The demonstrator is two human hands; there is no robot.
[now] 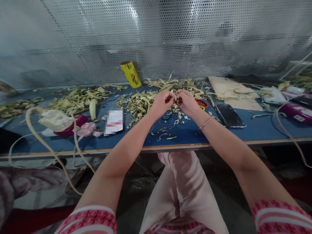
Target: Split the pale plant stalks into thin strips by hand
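Note:
My left hand (163,101) and my right hand (186,101) meet over the blue table, fingertips pinched together. Between them is a small pale plant piece (175,97), mostly covered by my fingers; its exact kind cannot be made out. Close to my left hand lies a heap of small greenish-yellow plant pieces (138,105). Beyond my hands are long pale husk-like leaves (170,85). Beside my right hand are a red ring-shaped loop and a yellow one (201,104). Loose peel scraps (179,118) are scattered below my hands.
A yellow cardboard tube (131,74) leans near the perforated metal wall (156,42). At right lie a phone (231,116) and brown paper (234,92). To the left are a white-and-red packet (114,122), a pink round item (86,129), a curved hose (46,148) and another leaf pile (78,100).

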